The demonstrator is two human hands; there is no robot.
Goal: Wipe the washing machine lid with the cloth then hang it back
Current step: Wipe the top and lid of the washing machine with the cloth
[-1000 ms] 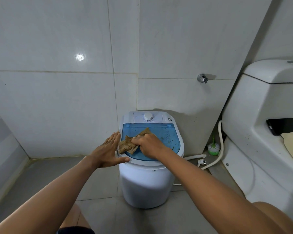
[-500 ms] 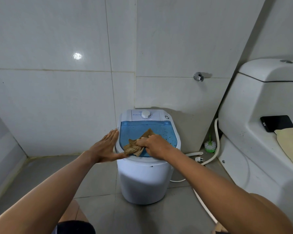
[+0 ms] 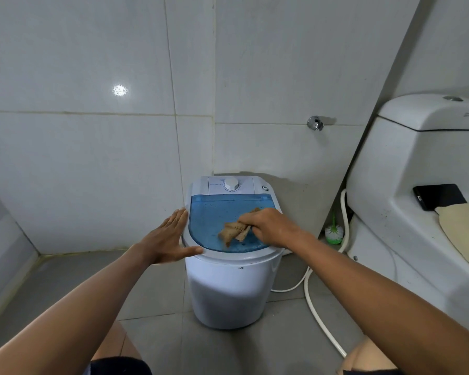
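Note:
A small white washing machine (image 3: 228, 290) stands on the floor against the tiled wall, with a translucent blue lid (image 3: 211, 220) on top. My right hand (image 3: 268, 226) presses a crumpled brown cloth (image 3: 234, 231) onto the right half of the lid and grips it. My left hand (image 3: 168, 239) lies flat, fingers spread, against the machine's left rim, with the thumb on the front edge. A white dial (image 3: 231, 183) sits on the panel behind the lid.
A white toilet (image 3: 417, 190) fills the right side, with a black phone (image 3: 439, 196) and a cream mat (image 3: 463, 223) on it. A white hose (image 3: 314, 307) runs across the floor. A green-and-white brush (image 3: 334, 231) stands in the corner. A metal wall fitting (image 3: 315, 123) sits above.
My right hand has slid the cloth from the lid's left front part toward its right side. My left hand stays on the left rim.

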